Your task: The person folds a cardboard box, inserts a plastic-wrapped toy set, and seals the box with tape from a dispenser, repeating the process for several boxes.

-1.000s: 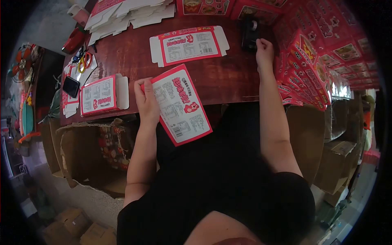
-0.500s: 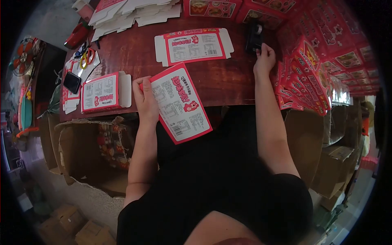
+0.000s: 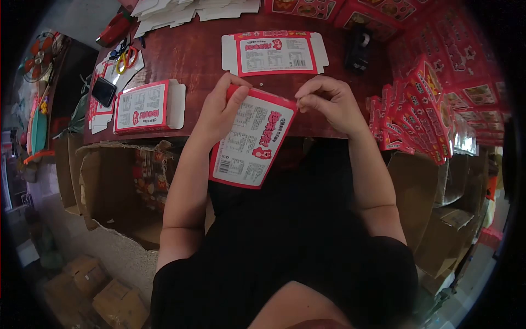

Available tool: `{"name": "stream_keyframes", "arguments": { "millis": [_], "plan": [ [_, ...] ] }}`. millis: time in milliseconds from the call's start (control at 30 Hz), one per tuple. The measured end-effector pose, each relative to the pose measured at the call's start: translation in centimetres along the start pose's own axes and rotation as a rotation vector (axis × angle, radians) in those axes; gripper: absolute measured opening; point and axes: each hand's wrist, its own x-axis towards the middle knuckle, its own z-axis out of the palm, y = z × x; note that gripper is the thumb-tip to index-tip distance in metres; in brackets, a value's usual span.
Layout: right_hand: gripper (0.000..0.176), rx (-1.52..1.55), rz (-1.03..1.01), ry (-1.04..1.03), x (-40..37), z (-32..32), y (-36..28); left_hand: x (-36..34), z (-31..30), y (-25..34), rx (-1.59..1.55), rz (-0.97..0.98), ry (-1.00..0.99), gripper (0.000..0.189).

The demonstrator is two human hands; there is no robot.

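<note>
My left hand (image 3: pixel 223 107) is closed on the upper left of a red and white printed carton (image 3: pixel 249 137), thumb on its face. The carton is tilted over the table's front edge, its text and barcode side facing up. My right hand (image 3: pixel 329 104) is at the carton's upper right corner with thumb and forefinger pinched together. Whatever is between those fingertips is too small to make out. Beyond both hands a flattened carton (image 3: pixel 276 53) with white side flaps lies on the table. A black tape dispenser (image 3: pixel 359 50) stands to its right.
On the left of the dark red table (image 3: pixel 192 60) are a carton with an open flap (image 3: pixel 143 107), a phone (image 3: pixel 103 91) and scissors (image 3: pixel 127 59). Flat white blanks (image 3: pixel 192 10) are stacked at the back. Red packs (image 3: pixel 408 118) are piled on the right. A cardboard box (image 3: pixel 123 192) stands below.
My right hand has left the tape dispenser and come left to the carton's upper corner. The carton has turned in my left hand and now leans the other way. The view has shifted slightly.
</note>
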Motion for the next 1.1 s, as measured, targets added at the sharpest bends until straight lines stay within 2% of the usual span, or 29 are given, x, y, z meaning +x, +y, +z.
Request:
{"name": "stream_keyframes", "arguments": {
  "millis": [100, 200, 300, 400, 500, 600, 700, 833, 900, 933, 967, 1000, 1033, 1067, 1100],
  "plan": [
    [0.043, -0.344, -0.165, -0.224, 0.8, 0.8, -2.1, 0.6, -0.1, -0.2, 0.02, 0.059, -0.224, 0.025],
    [0.055, -0.456, -0.116, -0.372, 1.3, 1.3, -3.5, 0.6, 0.1, 0.3, -0.033, 0.055, -0.314, 0.025],
    [0.058, -0.532, -0.133, -0.42, 2.1, 1.5, -3.0, 0.7, 0.2, 0.2, -0.043, 0.033, -0.337, 0.024],
    [0.058, -0.518, -0.159, -0.424, 2.4, 1.8, -2.1, 0.8, 0.6, -0.2, -0.066, 0.114, -0.279, 0.023],
    [0.053, -0.405, -0.023, -0.332, 2.6, 1.8, -1.5, 0.7, 0.2, -0.2, -0.129, 0.0, -0.295, 0.022],
    [0.05, -0.025, 0.184, -0.205, 2.9, 1.6, 0.9, 0.9, 0.1, -0.4, -0.154, 0.03, -0.259, 0.019],
    [0.048, 0.661, 0.362, -0.251, 2.7, 2.3, 2.9, 0.8, 0.3, 0.1, -0.157, 0.074, -0.211, 0.019],
    [0.039, 0.781, 0.4, -0.205, 1.8, 2.7, 2.2, 0.4, 0.5, 0.7, -0.141, 0.105, -0.176, 0.019],
    [0.039, 0.654, 0.28, -0.027, 1.9, 0.6, 3.0, 0.3, 0.5, 0.5, -0.186, 0.128, -0.115, 0.02],
    [0.039, 0.587, 0.22, 0.06, 2.1, -1.0, 3.6, 0.3, 0.4, -0.2, -0.215, 0.137, -0.019, 0.021],
    [0.036, 0.362, 0.109, 0.351, 2.6, -2.8, 4.2, 0.3, 0.1, -0.9, -0.245, 0.145, 0.079, 0.022],
    [0.034, 0.131, -0.004, 0.632, 3.3, -4.9, 4.9, 0.2, -0.3, -0.7, -0.16, 0.141, 0.264, 0.027],
    [0.034, -0.335, -0.163, 0.911, 3.6, -7.7, 6.1, 0.3, -0.5, -0.9, -0.421, 0.037, 0.372, 0.029],
    [0.035, -0.638, -0.203, 1.074, 3.5, -11.2, 7.7, 0.2, -0.8, -1.2, -0.68, -0.074, 0.478, 0.031],
    [0.035, -0.663, -0.075, 1.145, 3.2, -12.8, 7.6, 0.5, -1.6, -2.7, -0.778, -0.11, 0.517, 0.034]
  ]
}}
